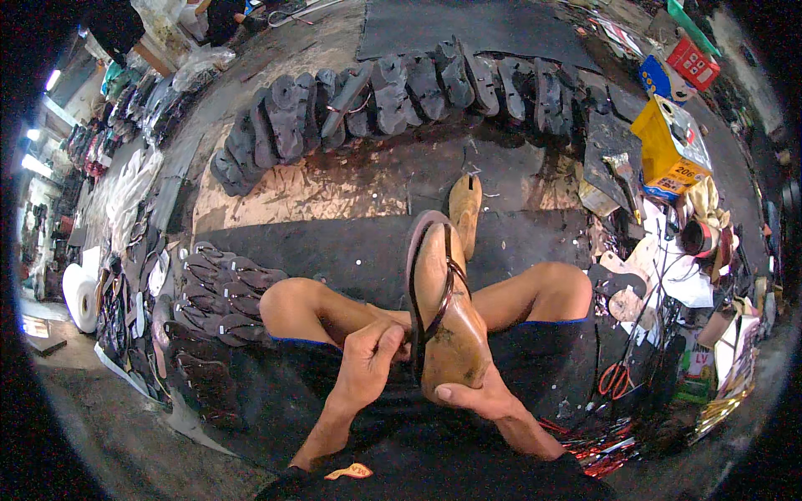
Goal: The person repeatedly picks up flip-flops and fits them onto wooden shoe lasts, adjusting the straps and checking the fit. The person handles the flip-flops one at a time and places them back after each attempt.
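Observation:
A wooden shoe last (455,334) stands between my knees, toe pointing away from me. On it is a dark thong sandal (415,265), its sole along the last's left side and its brown strap (438,321) across the front. My right hand (484,394) is closed around the heel end of the last, thumb on top. Beside the sandal's left edge, my left hand (370,355) is closed, thumb pressed on the curled fingers. What it pinches, if anything, is hidden. A second wooden last (465,209) lies just beyond the toe.
An arc of dark soles (388,96) lies ahead. At left are piled strapped sandals (221,292) and a white roll (79,296). To the right are a yellow tin (660,138), a brush (620,171), orange-handled scissors (614,380) and scraps. Shiny strips (606,451) lie near my right forearm.

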Demonstrator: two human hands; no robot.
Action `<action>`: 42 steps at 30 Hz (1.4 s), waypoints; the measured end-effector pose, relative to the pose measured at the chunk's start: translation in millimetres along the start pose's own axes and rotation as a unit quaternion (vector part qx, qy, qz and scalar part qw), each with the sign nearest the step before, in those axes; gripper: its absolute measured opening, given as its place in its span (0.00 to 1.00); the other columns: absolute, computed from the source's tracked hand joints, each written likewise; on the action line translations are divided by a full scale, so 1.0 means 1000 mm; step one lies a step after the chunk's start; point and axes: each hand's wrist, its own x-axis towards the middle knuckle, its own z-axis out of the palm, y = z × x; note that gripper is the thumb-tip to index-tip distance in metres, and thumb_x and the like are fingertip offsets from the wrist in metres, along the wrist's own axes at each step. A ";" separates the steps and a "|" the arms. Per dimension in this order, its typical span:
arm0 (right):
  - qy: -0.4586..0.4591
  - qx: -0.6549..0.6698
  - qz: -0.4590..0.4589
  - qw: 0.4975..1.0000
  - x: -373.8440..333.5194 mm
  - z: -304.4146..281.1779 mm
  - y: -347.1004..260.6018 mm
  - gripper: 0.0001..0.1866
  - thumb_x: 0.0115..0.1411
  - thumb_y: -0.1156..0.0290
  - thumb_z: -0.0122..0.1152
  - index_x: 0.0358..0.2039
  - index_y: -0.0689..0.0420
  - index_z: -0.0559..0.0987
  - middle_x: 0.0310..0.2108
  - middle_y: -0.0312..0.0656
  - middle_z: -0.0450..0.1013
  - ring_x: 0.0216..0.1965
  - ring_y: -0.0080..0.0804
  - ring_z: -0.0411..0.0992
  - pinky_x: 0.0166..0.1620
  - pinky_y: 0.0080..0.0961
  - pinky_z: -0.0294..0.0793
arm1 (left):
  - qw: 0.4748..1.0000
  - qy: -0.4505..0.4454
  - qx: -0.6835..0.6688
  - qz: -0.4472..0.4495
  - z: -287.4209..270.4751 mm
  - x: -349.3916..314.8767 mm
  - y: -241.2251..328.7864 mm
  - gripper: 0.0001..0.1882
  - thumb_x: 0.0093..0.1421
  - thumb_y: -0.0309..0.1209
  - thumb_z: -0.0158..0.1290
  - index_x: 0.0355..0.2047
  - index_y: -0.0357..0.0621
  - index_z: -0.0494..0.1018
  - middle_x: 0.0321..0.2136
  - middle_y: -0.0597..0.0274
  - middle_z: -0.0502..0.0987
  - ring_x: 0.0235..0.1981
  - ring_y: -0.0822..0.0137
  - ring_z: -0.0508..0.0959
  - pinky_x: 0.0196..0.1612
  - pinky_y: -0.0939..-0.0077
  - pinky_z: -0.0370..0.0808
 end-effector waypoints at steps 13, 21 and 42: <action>-0.135 -0.211 -0.075 0.965 0.025 0.021 -0.043 0.71 0.57 0.67 0.77 0.80 0.56 0.26 0.79 0.53 0.40 0.80 0.45 0.45 0.77 0.47 0.49 | 0.785 -0.203 -0.580 -0.074 0.058 0.036 -0.091 0.31 0.76 0.51 0.46 0.70 0.45 0.65 0.59 0.61 0.72 0.59 0.62 0.72 0.64 0.59 0.73; -0.001 -0.233 -0.153 0.960 0.059 0.015 -0.011 0.67 0.59 0.77 0.69 0.80 0.58 0.24 0.82 0.58 0.23 0.83 0.50 0.27 0.80 0.48 0.36 | 0.823 -0.089 -0.560 -0.034 0.029 0.067 -0.052 0.46 0.74 0.68 0.40 0.79 0.47 0.54 0.76 0.53 0.63 0.74 0.52 0.66 0.76 0.50 0.66; -0.091 -0.525 -0.254 0.807 0.180 -0.019 -0.139 0.52 0.47 0.66 0.84 0.73 0.51 0.69 0.76 0.54 0.59 0.77 0.51 0.58 0.76 0.47 0.57 | 0.721 -0.326 -0.610 -0.036 0.025 0.057 -0.023 0.40 0.67 0.58 0.61 0.68 0.45 0.64 0.50 0.61 0.71 0.39 0.70 0.71 0.42 0.71 0.72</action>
